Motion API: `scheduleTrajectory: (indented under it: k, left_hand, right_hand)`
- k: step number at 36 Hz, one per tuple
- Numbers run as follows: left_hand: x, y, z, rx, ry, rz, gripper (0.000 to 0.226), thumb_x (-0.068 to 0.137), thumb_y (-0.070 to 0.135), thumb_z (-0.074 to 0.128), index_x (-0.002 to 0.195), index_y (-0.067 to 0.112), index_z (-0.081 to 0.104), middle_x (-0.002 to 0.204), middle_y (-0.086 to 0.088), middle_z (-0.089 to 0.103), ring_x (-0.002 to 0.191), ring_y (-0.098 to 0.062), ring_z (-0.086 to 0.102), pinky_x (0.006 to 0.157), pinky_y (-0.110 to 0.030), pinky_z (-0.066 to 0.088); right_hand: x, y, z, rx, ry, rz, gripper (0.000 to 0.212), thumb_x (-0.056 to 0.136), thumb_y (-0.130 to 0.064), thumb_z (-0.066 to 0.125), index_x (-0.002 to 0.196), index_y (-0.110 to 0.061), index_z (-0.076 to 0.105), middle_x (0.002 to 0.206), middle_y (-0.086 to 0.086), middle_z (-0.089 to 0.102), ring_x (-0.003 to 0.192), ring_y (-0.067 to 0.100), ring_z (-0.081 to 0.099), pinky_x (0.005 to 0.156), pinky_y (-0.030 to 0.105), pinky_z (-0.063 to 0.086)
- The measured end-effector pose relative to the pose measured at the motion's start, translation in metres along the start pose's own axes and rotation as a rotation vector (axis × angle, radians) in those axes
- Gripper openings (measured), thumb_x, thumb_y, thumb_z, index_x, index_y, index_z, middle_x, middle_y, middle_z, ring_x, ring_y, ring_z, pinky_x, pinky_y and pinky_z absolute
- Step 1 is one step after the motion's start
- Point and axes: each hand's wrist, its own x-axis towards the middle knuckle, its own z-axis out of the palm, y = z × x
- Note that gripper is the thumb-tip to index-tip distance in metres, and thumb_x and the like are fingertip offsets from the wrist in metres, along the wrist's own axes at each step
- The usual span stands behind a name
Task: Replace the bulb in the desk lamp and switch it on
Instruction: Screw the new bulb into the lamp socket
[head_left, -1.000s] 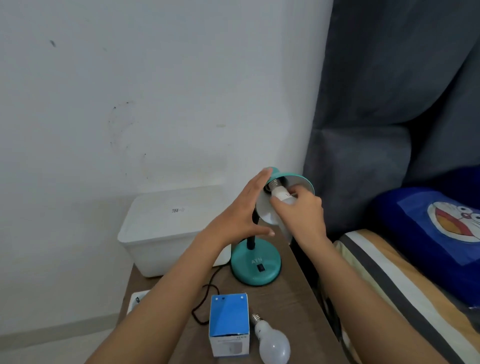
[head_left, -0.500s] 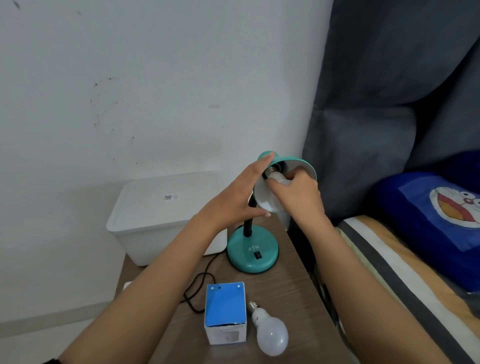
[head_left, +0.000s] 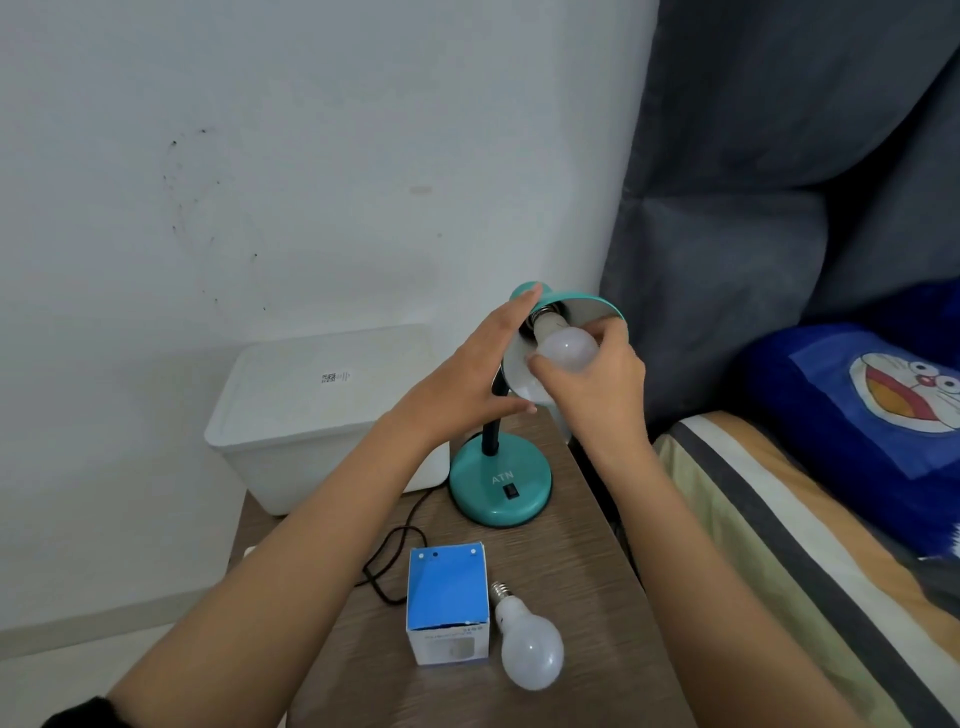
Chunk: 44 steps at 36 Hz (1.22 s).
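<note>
Desk lamp (head_left: 500, 483), teal with a round base, stands toward the back of the wooden counter (head_left: 576, 582), its shade (head_left: 582, 304) tipped so the opening faces the camera. A frosted white bulb (head_left: 566, 345) sits inside the shade, its neck meeting the socket; how far it is screwed in I cannot tell. The right grip (head_left: 597, 387) is closed on the bulb, thumb and fingertips curled round the globe from below and from the right. The left grip (head_left: 462, 384) is flat and open, its straight fingers laid against the outside of the shade on the left and the thumb stretched out beneath the rim, holding nothing. A black rocker switch (head_left: 511, 491) shows on the front of the lamp base, and a dark cord (head_left: 389, 561) loops across the counter to the left of it. Nearer the camera a blue and white carton (head_left: 448, 603) stands upright, and a second bulb (head_left: 530, 649) lies on its side just to the right, screw cap pointing away toward the lamp. A white lidded bin (head_left: 322, 410) sits behind, against the wall. To the right lie a striped bed (head_left: 769, 545) and a blue cartoon pillow (head_left: 883, 415).
</note>
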Motion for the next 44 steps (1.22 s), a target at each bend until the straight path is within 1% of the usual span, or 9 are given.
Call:
scheduleTrajectory:
  k: [5, 10, 17, 24, 27, 32, 36, 40, 44]
  left_hand:
    - [-0.002, 0.004, 0.000, -0.055, 0.004, -0.023, 0.096, 0.078, 0.012, 0.073, 0.148, 0.025, 0.008, 0.148, 0.018, 0.015, 0.133, 0.012, 0.015, 0.105, 0.002, 0.012]
    - [-0.002, 0.003, -0.001, -0.037, -0.007, -0.032, 0.099, 0.076, 0.010, 0.074, 0.148, 0.025, 0.007, 0.147, 0.020, 0.014, 0.132, 0.013, 0.014, 0.103, 0.004, 0.012]
    - [-0.001, 0.004, -0.001, -0.030, -0.011, -0.036, 0.102, 0.074, 0.007, 0.074, 0.148, 0.027, 0.007, 0.147, 0.019, 0.017, 0.134, 0.009, 0.017, 0.105, 0.002, 0.014]
    - [-0.001, 0.005, 0.001, -0.031, 0.005, -0.025, 0.103, 0.073, 0.007, 0.077, 0.148, 0.027, 0.009, 0.155, 0.009, 0.016, 0.139, 0.001, 0.017, 0.112, -0.008, 0.015]
    - [0.000, 0.005, 0.003, -0.016, 0.005, -0.018, 0.103, 0.073, 0.008, 0.077, 0.148, 0.027, 0.009, 0.153, 0.013, 0.016, 0.139, 0.002, 0.016, 0.111, -0.005, 0.014]
    - [0.000, 0.005, 0.003, -0.008, 0.019, -0.017, 0.102, 0.073, 0.008, 0.076, 0.148, 0.026, 0.009, 0.148, 0.017, 0.016, 0.134, 0.008, 0.016, 0.106, 0.002, 0.012]
    - [0.000, 0.006, 0.002, -0.018, 0.020, -0.012, 0.100, 0.074, 0.009, 0.075, 0.148, 0.025, 0.010, 0.154, 0.005, 0.019, 0.133, 0.006, 0.018, 0.105, 0.002, 0.013]
    - [0.000, 0.007, 0.002, -0.036, 0.026, -0.001, 0.095, 0.076, 0.012, 0.075, 0.147, 0.023, 0.013, 0.150, 0.003, 0.024, 0.131, 0.005, 0.022, 0.106, 0.000, 0.016]
    - [-0.001, 0.006, 0.002, -0.023, 0.027, 0.003, 0.096, 0.075, 0.011, 0.076, 0.147, 0.023, 0.014, 0.150, 0.006, 0.023, 0.131, 0.006, 0.020, 0.105, 0.001, 0.014]
  right_hand:
    - [-0.010, 0.007, 0.005, -0.025, 0.068, -0.090, 0.052, 0.069, -0.029, 0.078, 0.107, -0.011, 0.047, 0.109, 0.007, 0.058, 0.099, 0.024, 0.057, 0.083, 0.039, 0.050]
    - [-0.011, 0.006, 0.003, -0.156, 0.097, -0.186, 0.054, 0.074, -0.027, 0.075, 0.120, -0.011, 0.051, 0.121, 0.006, 0.058, 0.109, 0.024, 0.055, 0.086, 0.031, 0.043]
    - [-0.013, 0.005, 0.002, -0.302, 0.134, -0.238, 0.060, 0.077, -0.030, 0.070, 0.132, -0.017, 0.048, 0.136, -0.001, 0.051, 0.119, 0.021, 0.052, 0.082, 0.035, 0.046]
    - [-0.009, 0.002, 0.001, -0.203, 0.164, -0.169, 0.052, 0.075, -0.033, 0.072, 0.120, -0.012, 0.056, 0.121, 0.004, 0.061, 0.108, 0.024, 0.057, 0.078, 0.028, 0.041]
    - [-0.008, 0.000, 0.003, -0.148, 0.182, -0.123, 0.050, 0.077, -0.044, 0.068, 0.111, -0.009, 0.057, 0.104, 0.008, 0.065, 0.096, 0.026, 0.061, 0.076, 0.034, 0.049]
    - [-0.007, 0.000, 0.005, -0.012, 0.148, 0.005, 0.058, 0.079, -0.056, 0.061, 0.118, -0.016, 0.047, 0.107, 0.011, 0.062, 0.097, 0.028, 0.060, 0.081, 0.038, 0.052]
    - [-0.007, 0.004, 0.005, 0.056, 0.091, 0.027, 0.051, 0.075, -0.045, 0.070, 0.113, -0.017, 0.050, 0.105, 0.007, 0.062, 0.093, 0.022, 0.061, 0.074, 0.028, 0.048]
    - [-0.008, 0.010, 0.008, 0.033, 0.086, 0.013, 0.055, 0.070, -0.035, 0.074, 0.115, -0.013, 0.052, 0.112, 0.007, 0.061, 0.100, 0.023, 0.060, 0.083, 0.032, 0.051]
    - [-0.008, 0.010, 0.008, 0.077, 0.091, 0.070, 0.051, 0.079, -0.049, 0.063, 0.106, -0.006, 0.059, 0.100, 0.008, 0.063, 0.086, 0.020, 0.061, 0.062, 0.019, 0.046]
